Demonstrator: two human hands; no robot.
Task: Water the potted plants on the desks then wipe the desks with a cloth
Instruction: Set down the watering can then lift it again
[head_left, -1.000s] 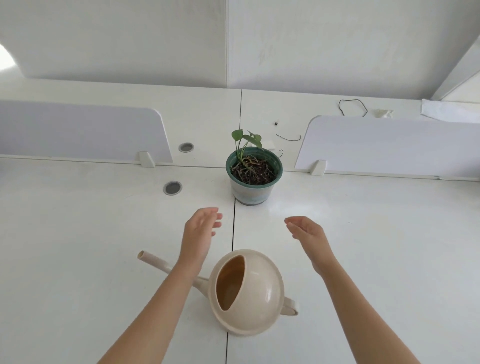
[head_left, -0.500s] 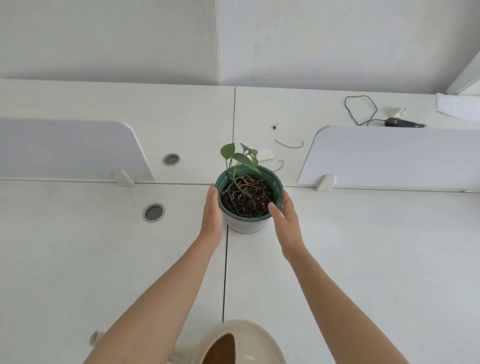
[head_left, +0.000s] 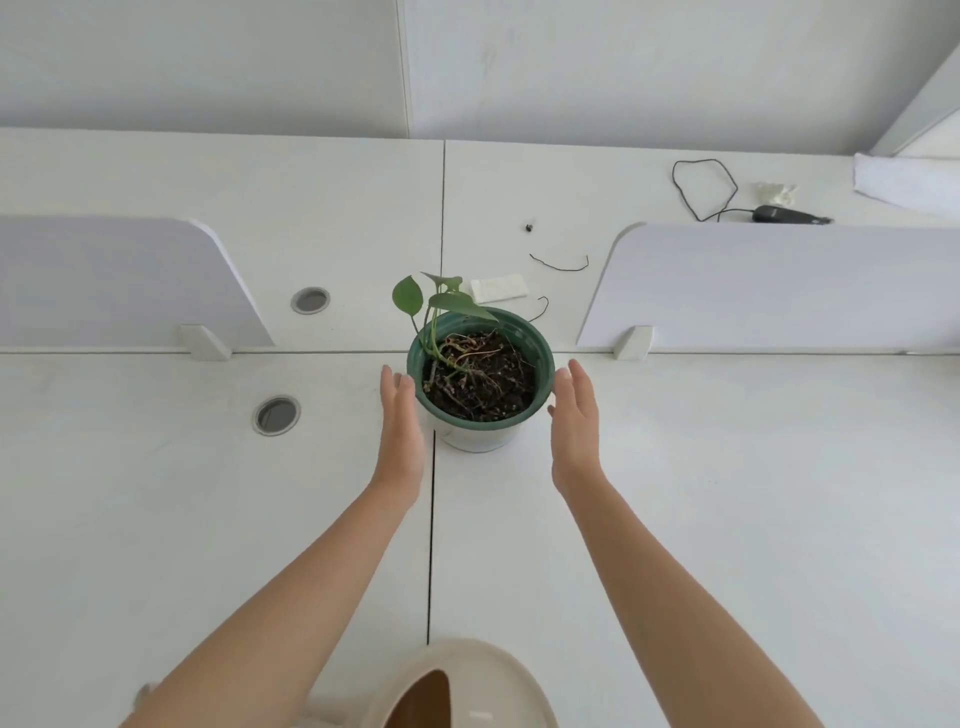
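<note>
Potted plant (head_left: 480, 382) standing on the white desk (head_left: 727, 519), between the two hands. Left hand (head_left: 399, 431) flat and open, fingers straight, just beside the pot's left wall; contact cannot be told. Right hand (head_left: 574, 423) likewise open, palm facing the pot's right wall, a narrow gap showing at the rim. Neither hand clasps the pot. Watering can (head_left: 462, 686) near the wrists' side, cut by the lower edge, between the forearms. Black cable (head_left: 701, 189) well beyond the right fingertips, past the divider panel (head_left: 779, 286)
</note>
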